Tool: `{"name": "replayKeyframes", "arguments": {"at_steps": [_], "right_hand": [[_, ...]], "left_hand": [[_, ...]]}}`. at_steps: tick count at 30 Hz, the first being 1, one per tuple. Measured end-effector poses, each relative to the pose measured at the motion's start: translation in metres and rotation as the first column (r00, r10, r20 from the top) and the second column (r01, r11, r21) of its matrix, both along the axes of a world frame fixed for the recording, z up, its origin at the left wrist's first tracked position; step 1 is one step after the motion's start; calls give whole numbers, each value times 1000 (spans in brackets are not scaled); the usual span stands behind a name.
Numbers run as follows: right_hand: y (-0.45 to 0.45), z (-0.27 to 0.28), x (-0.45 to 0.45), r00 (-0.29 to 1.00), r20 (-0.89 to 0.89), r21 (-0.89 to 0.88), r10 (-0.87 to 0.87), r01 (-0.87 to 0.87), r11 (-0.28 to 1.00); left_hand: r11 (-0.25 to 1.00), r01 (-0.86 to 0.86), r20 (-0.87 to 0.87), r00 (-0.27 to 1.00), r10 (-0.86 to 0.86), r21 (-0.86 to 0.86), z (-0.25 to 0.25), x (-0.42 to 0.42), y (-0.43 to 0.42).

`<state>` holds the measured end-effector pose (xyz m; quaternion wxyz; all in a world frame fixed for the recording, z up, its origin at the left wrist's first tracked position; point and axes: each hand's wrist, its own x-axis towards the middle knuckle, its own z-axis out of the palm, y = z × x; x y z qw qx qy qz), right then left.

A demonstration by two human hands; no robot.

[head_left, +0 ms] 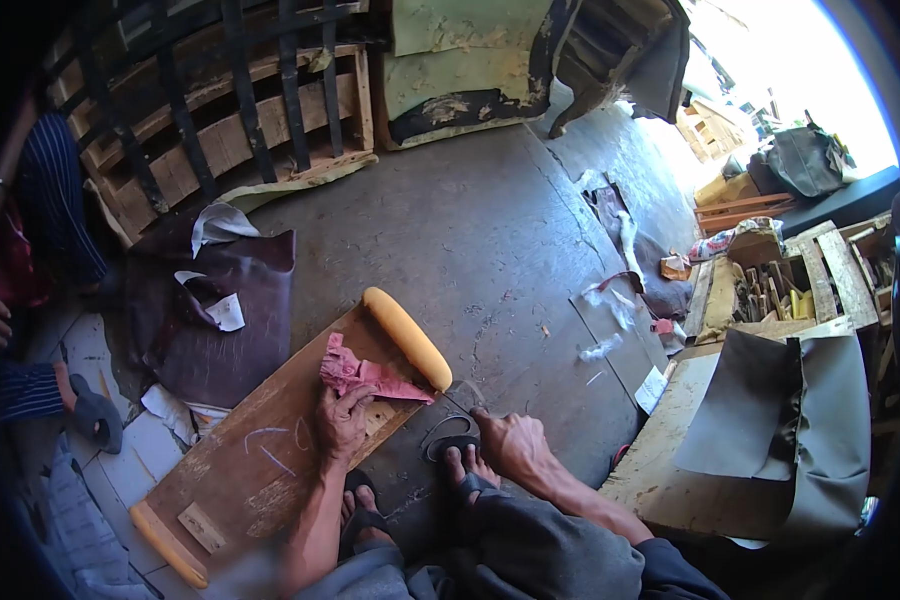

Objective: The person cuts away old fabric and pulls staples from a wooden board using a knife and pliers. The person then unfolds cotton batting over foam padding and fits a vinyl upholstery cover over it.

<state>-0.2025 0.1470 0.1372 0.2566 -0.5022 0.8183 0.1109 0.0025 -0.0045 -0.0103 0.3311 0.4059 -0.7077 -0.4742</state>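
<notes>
A long wooden board [240, 430] lies slanted in front of me, with a rounded orange-yellow padded roll [407, 338] at its far end and another padded roll [165, 550] at its near end. My left hand [344, 420] pinches a crumpled, torn pink-red cloth [360, 372] along the board's right part. Closed in a fist, my right hand [512, 440] grips a thin-shafted tool [457, 403]. Its tip points at the cloth's narrow end, beside the far roll. Whether the tip touches the cloth I cannot make out. The tool's handle is hidden in the fist.
A wooden frame with black webbing [240, 100] stands at the back left, beside a green-covered piece [465, 75]. Dark maroon sheeting [230, 340] lies left. Another person's sandalled foot [90, 410] is farther left. Grey sheet material [830, 430] covers a bench at right; scraps litter the floor.
</notes>
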Motion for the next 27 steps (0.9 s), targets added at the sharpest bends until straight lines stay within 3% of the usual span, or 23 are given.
{"name": "replayKeyframes", "arguments": {"at_steps": [6,13,20,23,24,26,27], "right_hand": [[-19,22,13,994,95,92,-56,47,995],[-47,30,33,993,52,197,-106,93,976],[-52,-8,28,983,9,228,-184,177,957],[-37,-34,10,975,-52,339,-217,222,914],[-37,-18,0,988,0,279,-152,146,949],[-31,-18,-8,992,30,338,-126,108,935],[-30,-15,-10,994,46,253,-96,81,964]], "left_hand": [[999,-13,10,1000,13,-44,0,0,-2],[1000,-1,-12,1000,1,1,-1,1,-1],[998,13,1,1000,-13,-56,-1,0,-4],[998,55,20,998,-56,34,-3,8,3],[999,41,53,998,-41,12,-7,5,-3],[1000,11,92,996,-9,-16,4,6,-12],[998,1,115,993,6,-58,4,2,-12]]}}
